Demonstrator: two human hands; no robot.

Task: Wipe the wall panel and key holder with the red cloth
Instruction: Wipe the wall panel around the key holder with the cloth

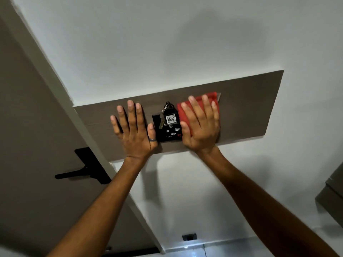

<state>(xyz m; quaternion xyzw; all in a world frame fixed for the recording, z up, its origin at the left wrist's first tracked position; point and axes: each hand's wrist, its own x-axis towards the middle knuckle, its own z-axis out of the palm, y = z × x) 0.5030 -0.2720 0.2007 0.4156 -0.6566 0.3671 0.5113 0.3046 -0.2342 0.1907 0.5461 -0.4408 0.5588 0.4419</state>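
A brown wood-grain wall panel (246, 110) runs across a white wall. At its middle sits a black key holder (169, 133) with a key and a tag marked 406 (170, 119) hanging on it. My right hand (201, 127) lies flat, fingers spread, pressing a folded red cloth (210, 100) against the panel just right of the key holder. My left hand (132, 129) rests flat and empty on the panel left of the key holder, thumb touching its edge. A ring sits on that thumb.
A brown door (27, 145) with a black lever handle (81, 169) stands to the left, beside a pale door frame (61, 89). A small dark outlet (189, 237) is low on the wall. Brown furniture (332, 193) juts in at the right edge.
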